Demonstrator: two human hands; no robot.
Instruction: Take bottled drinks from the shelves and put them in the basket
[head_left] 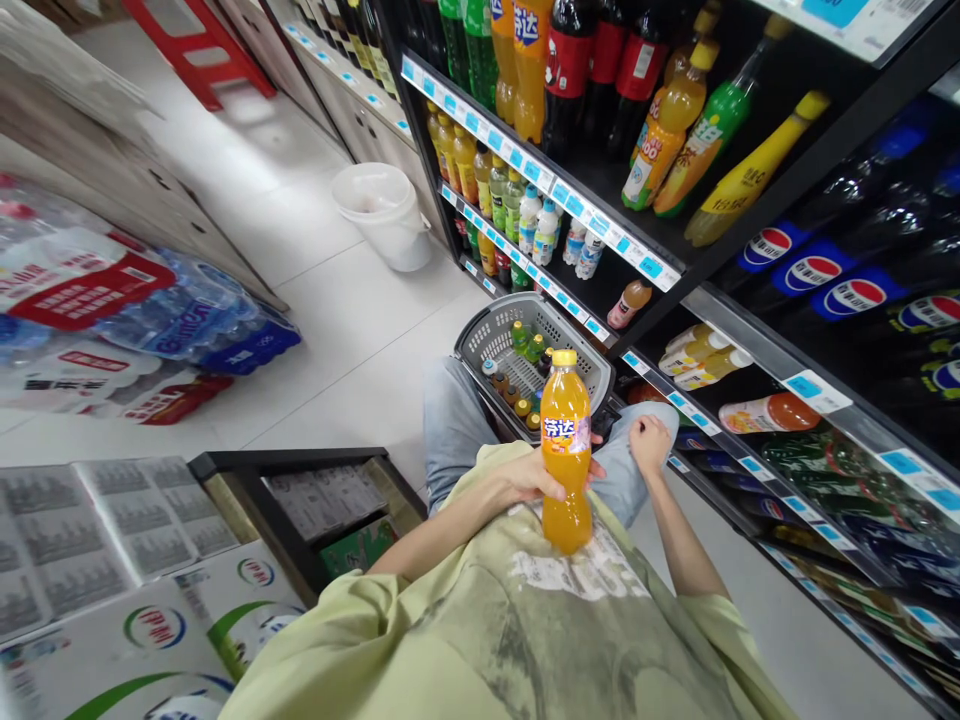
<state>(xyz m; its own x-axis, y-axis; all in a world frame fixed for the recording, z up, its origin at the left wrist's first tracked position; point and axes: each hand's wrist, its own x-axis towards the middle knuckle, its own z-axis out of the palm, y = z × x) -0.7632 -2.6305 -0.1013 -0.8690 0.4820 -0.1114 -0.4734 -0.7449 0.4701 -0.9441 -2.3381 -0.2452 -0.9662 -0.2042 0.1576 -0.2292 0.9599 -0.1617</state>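
Note:
An orange soda bottle (568, 450) with a yellow cap and a purple-and-white label stands upright in front of my shirt. My left hand (531, 474) is closed around it, with fingertips showing on its far side. Resting against my right knee, my right hand (650, 443) is curled into a loose fist, and nothing shows in it. Between my knees is a grey shopping basket (480, 335) with several small bottles (534, 348) inside; the soda bottle hides part of it.
Drink shelves (540, 180) run along the right, close to my right knee. A white bucket (384, 215) stands on the floor ahead. Wrapped water packs (150, 310) lie on the left. Milk cartons (157, 640) and a black-edged shelf unit (292, 462) are near my left side.

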